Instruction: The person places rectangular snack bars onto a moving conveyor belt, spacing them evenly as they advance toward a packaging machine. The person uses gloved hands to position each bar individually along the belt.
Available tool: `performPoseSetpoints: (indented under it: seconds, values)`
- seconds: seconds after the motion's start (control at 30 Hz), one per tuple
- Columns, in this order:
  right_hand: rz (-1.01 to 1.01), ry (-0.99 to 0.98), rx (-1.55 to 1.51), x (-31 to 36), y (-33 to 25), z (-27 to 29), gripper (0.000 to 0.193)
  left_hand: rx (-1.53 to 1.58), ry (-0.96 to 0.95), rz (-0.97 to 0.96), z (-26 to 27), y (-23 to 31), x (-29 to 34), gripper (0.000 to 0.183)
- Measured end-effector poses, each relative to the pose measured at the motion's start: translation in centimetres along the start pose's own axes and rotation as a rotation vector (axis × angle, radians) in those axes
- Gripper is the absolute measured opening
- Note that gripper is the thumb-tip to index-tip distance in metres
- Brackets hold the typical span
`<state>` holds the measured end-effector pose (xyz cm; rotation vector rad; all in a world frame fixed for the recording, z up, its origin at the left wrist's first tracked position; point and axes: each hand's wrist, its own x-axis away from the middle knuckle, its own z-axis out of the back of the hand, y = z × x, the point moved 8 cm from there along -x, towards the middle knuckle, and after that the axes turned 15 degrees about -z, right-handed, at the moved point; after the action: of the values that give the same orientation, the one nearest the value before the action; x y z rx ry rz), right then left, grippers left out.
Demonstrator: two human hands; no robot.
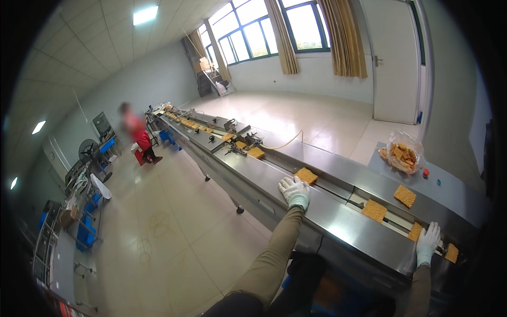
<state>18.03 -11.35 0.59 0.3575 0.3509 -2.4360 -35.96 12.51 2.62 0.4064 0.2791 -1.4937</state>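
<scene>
My left hand (pixel 294 192), in a white glove, lies on the steel edge of a long conveyor (pixel 343 216), its fingers stretched out and apart. Just beyond its fingertips, touching or nearly so, sits a square golden-brown cake with a rough surface (pixel 307 175), like a dried noodle cake. My right hand (pixel 428 242), also gloved, rests with extended fingers over the near end of the channel. One such cake (pixel 414 231) lies beside its fingers, partly hidden, and another (pixel 451 253) is to its right. Between my hands a further cake (pixel 374 210) sits in the channel.
A loose cake (pixel 405 196) lies on the far steel ledge. Behind it, a clear plastic bag (pixel 404 153) of broken pieces stands on a grey surface near a red cap (pixel 425 173). Guides and a yellow hose (pixel 285 146) cross the line. A person in red (pixel 138 134) stands far left.
</scene>
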Motion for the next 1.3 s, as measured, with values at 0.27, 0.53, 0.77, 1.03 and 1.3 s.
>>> performPoseSetpoints:
  seconds: [0.27,0.53,0.77,1.03,1.3]
  values:
    - [-0.018,-0.042,-0.004,0.7,-0.9,1.6,0.046,-0.031,0.032,-0.008,0.0,0.1,0.0,0.045]
    - [-0.042,-0.066,0.003,0.8,-0.6,1.8,0.048,-0.049,-0.048,-0.002,0.0,0.5,-0.1,0.05]
    - [-0.042,-0.059,0.004,0.6,-0.8,1.5,0.048,-0.034,-0.052,-0.002,-0.1,0.2,0.0,0.049]
    - [-0.034,-0.048,0.016,0.5,-0.6,1.1,0.047,-0.045,-0.059,-0.003,0.0,0.3,-0.1,0.049]
    - [-0.052,-0.09,0.014,0.9,-0.9,2.1,0.047,-0.041,-0.065,-0.009,0.0,0.5,0.0,0.049]
